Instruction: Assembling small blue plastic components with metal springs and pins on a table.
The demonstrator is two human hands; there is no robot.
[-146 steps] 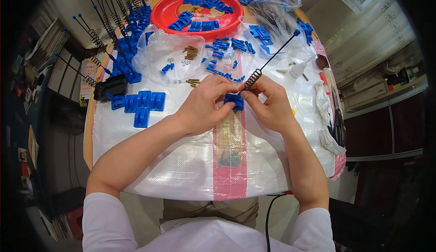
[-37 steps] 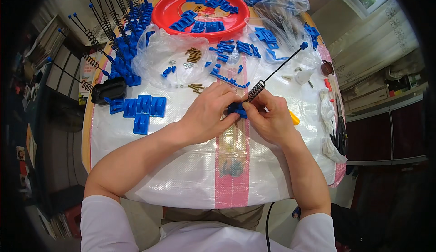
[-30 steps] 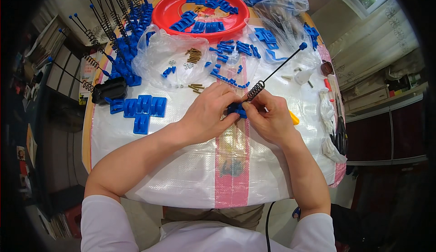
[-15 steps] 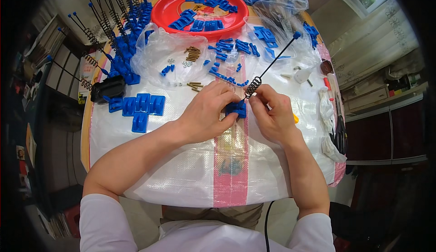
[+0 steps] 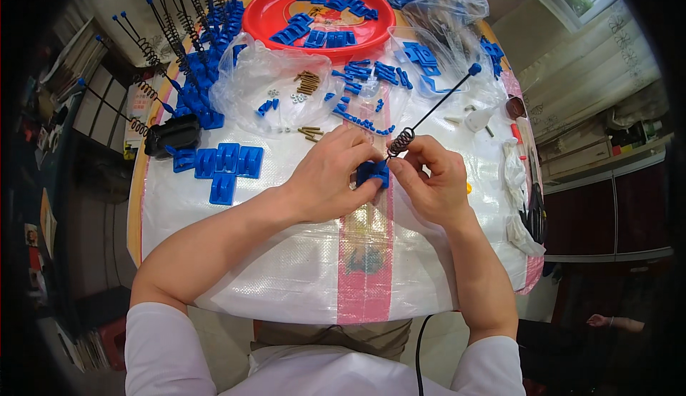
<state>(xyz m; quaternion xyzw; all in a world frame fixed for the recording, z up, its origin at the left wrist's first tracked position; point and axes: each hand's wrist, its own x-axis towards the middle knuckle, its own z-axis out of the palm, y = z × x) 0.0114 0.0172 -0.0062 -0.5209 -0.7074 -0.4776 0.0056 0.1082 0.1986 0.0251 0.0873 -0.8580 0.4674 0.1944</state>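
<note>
My left hand is closed on a small blue plastic base, holding it down on the white woven sheet, fingers behind and thumb in front. From the base a thin black rod with a coil spring leans up to the right, ending in a blue tip. With thumb and fingertips pinched, my right hand grips near the lower end of this rod, just under the coil. The joint between rod and base is partly hidden by my fingers.
Blue bases lie at left, near a black holder and many upright spring rods. Brass screws, nuts and small blue parts lie behind my hands. A red basin holds more blue pieces. Another person's forearm shows at lower right.
The spring rod tilts further right, its blue tip lower than before. My hands keep their grips. Another person's hand and forearm have come into view at lower right.
</note>
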